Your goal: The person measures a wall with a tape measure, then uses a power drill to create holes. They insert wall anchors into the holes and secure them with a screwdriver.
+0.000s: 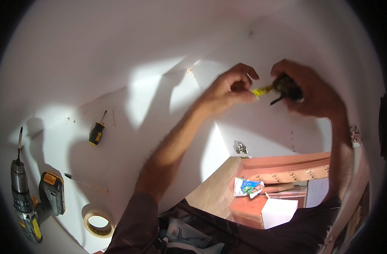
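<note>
My right hand (316, 91) is wrapped round the dark body of a tape measure (288, 87), which is slightly blurred. A short length of yellow tape blade (263, 90) sticks out of it toward my left hand (233, 86). The fingers of that hand are curled, with the thumb against the blade's free end. Both hands are raised in front of the white panels of a cabinet-like space, near an inner corner.
At left lie a cordless drill (21, 184) with a long bit, a battery (52, 192), a pen (81, 182), a masking tape roll (99, 223) and a short screwdriver (96, 132). Metal hinges (241, 147) (354, 135) sit on the panels. Below, an opening shows a colourful packet (247, 187).
</note>
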